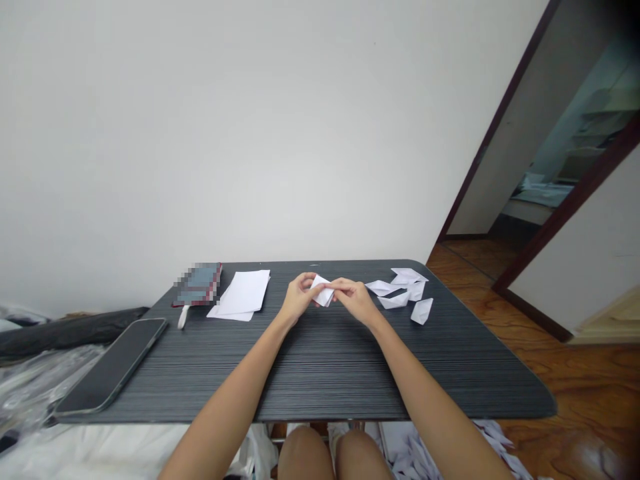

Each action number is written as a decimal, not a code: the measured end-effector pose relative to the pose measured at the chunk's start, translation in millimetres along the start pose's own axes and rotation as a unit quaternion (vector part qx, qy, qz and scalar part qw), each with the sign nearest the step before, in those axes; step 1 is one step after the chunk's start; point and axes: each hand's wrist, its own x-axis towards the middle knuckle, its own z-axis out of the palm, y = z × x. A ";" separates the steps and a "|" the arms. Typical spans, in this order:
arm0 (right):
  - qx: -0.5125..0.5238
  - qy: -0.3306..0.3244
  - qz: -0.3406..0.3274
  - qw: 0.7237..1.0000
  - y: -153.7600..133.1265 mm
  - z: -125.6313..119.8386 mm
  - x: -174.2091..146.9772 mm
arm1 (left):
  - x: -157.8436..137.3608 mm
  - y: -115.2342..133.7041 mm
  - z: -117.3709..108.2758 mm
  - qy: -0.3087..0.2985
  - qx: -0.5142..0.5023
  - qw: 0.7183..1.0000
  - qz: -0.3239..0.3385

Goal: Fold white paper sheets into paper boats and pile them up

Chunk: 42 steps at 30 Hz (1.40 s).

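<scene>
A small folded piece of white paper is held between both hands above the middle of the dark table. My left hand pinches its left side, fingers closed. From the right, my right hand grips the paper's edge with thumb and fingertips. The fingers partly cover the paper, so its full shape is hidden. Several folded white paper pieces lie loosely grouped to the right of my right hand. Left of my left hand rests a small stack of flat white paper sheets.
A blurred-out booklet with a white strap lies at the back left. A phone sits along the left table edge. More folded papers are piled below the front edge. A wall stands behind the table.
</scene>
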 end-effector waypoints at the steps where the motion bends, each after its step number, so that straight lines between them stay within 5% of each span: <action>1: 0.009 0.003 0.013 1.000 -1.3 -0.1 -0.1 | -0.2 -0.5 -0.1 -0.007 0.007 1.000 0.009; 7: 0.031 0.019 0.087 0.996 -0.3 -0.2 -0.3 | -2.2 -2.6 0.5 -0.016 0.072 0.995 0.064; 16: 0.038 0.002 0.119 0.992 1.2 -0.1 -0.7 | -3.4 -2.8 -1.3 0.078 0.228 0.962 0.131; 23: 0.076 0.011 0.137 0.988 6.3 -5.8 -2.3 | -4.5 -5.2 2.1 -0.079 0.066 0.995 -0.016; 31: 0.081 0.011 0.192 0.978 13.0 -7.3 -2.9 | -6.3 -11.5 -7.5 -0.114 0.153 0.981 0.014; 36: -0.056 0.026 0.196 0.979 25.0 -9.9 -5.0 | -13.4 -9.7 -16.1 -0.130 0.389 0.893 0.184; 42: -0.327 0.018 0.117 0.937 24.6 -14.1 -11.5 | -16.3 -7.7 -13.1 -0.199 0.493 0.809 0.253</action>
